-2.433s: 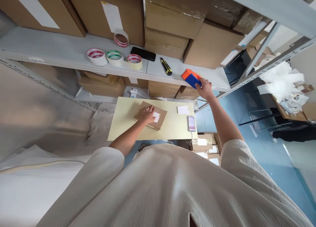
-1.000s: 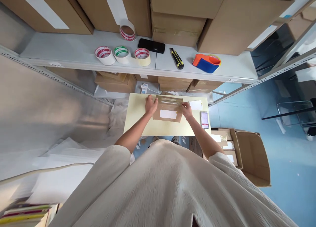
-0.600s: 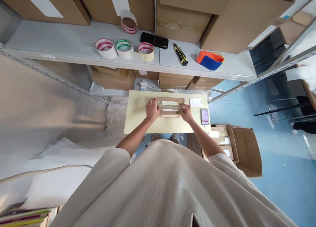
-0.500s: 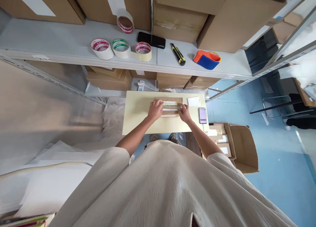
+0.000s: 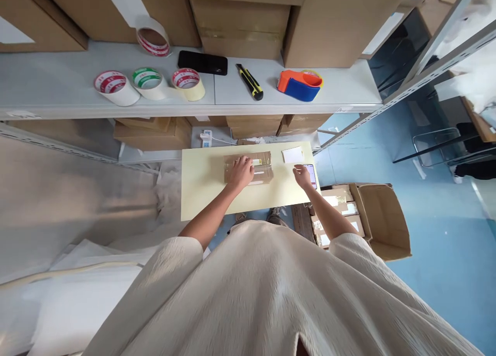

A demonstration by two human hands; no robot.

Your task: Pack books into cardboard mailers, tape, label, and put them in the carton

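Note:
A small brown cardboard box (image 5: 265, 174) with clear tape and white labels lies on the pale yellow table (image 5: 201, 190). My left hand (image 5: 242, 171) rests on top of it, fingers stretched out over its left half and holding nothing. Apart from the box, my right hand (image 5: 301, 176) is over the right side of the table, fingers loosely bent and nothing visible in them. It partly covers a phone (image 5: 311, 174) with a lit screen. Just above that hand lies a small stack of white paper slips (image 5: 293, 155).
On the grey shelf (image 5: 228, 95) are several tape rolls (image 5: 189, 84), a black phone (image 5: 202, 62), a yellow-black utility knife (image 5: 250, 82) and an orange-blue tape dispenser (image 5: 300, 84). Large cartons (image 5: 244, 25) stand behind them. An open carton (image 5: 382, 219) of packed boxes sits right of the table.
My right hand has let go of the box's right end and moved right, to beside the lit phone. My left hand has stayed on the box. The view has shifted slightly.

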